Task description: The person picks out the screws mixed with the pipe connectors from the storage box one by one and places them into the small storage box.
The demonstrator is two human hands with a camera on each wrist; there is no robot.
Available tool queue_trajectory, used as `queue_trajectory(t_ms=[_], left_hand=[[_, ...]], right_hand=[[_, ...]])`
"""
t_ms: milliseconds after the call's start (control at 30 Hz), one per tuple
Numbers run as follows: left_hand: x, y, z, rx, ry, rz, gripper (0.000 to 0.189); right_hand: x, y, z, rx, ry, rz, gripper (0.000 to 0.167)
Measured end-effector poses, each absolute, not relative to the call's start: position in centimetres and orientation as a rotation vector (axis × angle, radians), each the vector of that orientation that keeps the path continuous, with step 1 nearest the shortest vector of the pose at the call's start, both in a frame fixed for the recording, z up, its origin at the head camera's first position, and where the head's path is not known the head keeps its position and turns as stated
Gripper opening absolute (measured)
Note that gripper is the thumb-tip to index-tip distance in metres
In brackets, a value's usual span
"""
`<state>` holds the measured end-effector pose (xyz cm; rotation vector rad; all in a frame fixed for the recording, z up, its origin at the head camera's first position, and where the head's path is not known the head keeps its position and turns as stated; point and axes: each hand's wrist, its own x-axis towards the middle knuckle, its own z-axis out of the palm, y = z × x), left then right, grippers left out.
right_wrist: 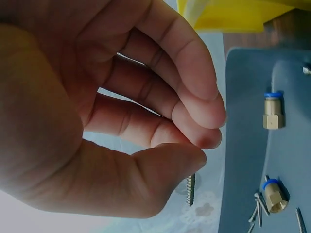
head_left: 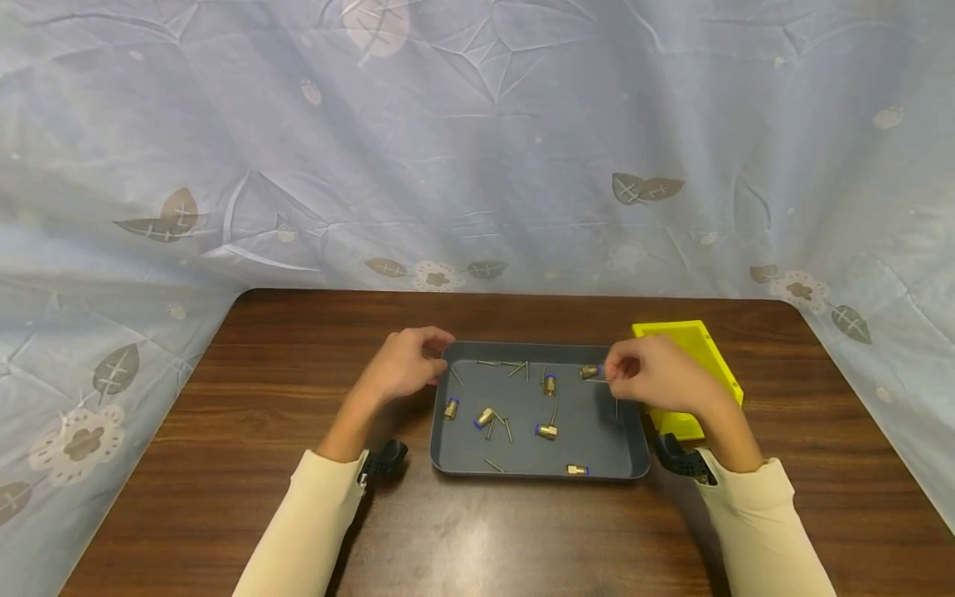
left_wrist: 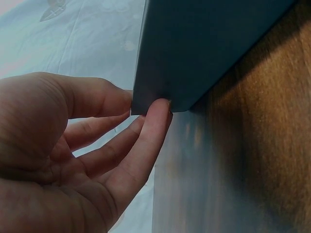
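Note:
My left hand (head_left: 406, 362) holds the upper left corner of a dark grey tray (head_left: 515, 454); in the left wrist view, thumb and fingertips pinch the tray's wall (left_wrist: 204, 43). Over the tray's right end, my right hand (head_left: 660, 373) pinches a screw between thumb and fingertips. Its threaded shank (right_wrist: 190, 190) sticks out below the thumb in the right wrist view, and the rest is hidden. Brass fittings with blue collars, such as one fitting (head_left: 550, 385) near the middle, lie scattered in the tray among several loose screws (head_left: 508, 429).
A yellow bin (head_left: 692, 342) stands against the tray's right side, partly behind my right hand and forearm. The brown wooden table (head_left: 283, 365) runs back to a patterned pale cloth (head_left: 477, 182), which hangs behind it and at both sides.

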<state>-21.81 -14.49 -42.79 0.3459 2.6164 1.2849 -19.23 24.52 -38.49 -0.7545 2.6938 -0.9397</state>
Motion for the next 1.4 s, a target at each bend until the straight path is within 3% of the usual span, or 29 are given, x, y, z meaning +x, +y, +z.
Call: queue_trajectory(t_ms=[867, 1400], left_hand=[[-21.8, -14.4, -42.3, 0.326, 2.608, 1.286, 0.038], [-21.6, -14.4, -42.3, 0.316, 2.609, 1.264, 0.038]], right_hand=[[-19.4, 28.9, -37.4, -0.584, 2.925, -0.908, 0.012], [-19.8, 30.9, -38.0, -0.369, 2.976, -0.97, 0.003]])
